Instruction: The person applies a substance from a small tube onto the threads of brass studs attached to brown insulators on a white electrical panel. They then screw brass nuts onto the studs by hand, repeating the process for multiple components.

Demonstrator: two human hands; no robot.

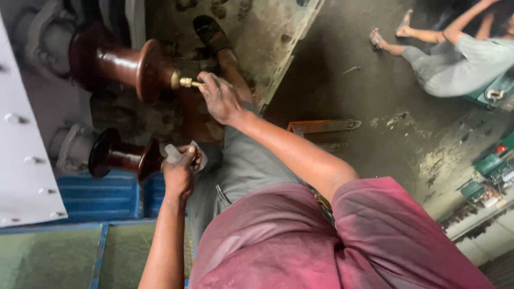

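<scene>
Two dark brown ceramic insulators stick out sideways from a grey-white metal body (21,160). My right hand (219,97) grips the brass stud (184,82) at the tip of the upper insulator (120,61). At the tip of the lower insulator (123,156), my left hand (180,170) is closed on a small whitish piece (174,154) that looks like cloth or paper. My grey trousers and maroon shirt fill the lower middle of the view.
A blue ribbed panel (96,195) and green surfaces lie below the insulators. An orange metal frame (321,127) rests on the dark concrete floor. Another person (460,59) sits on the floor at the upper right. Green machinery (492,166) stands at the right edge.
</scene>
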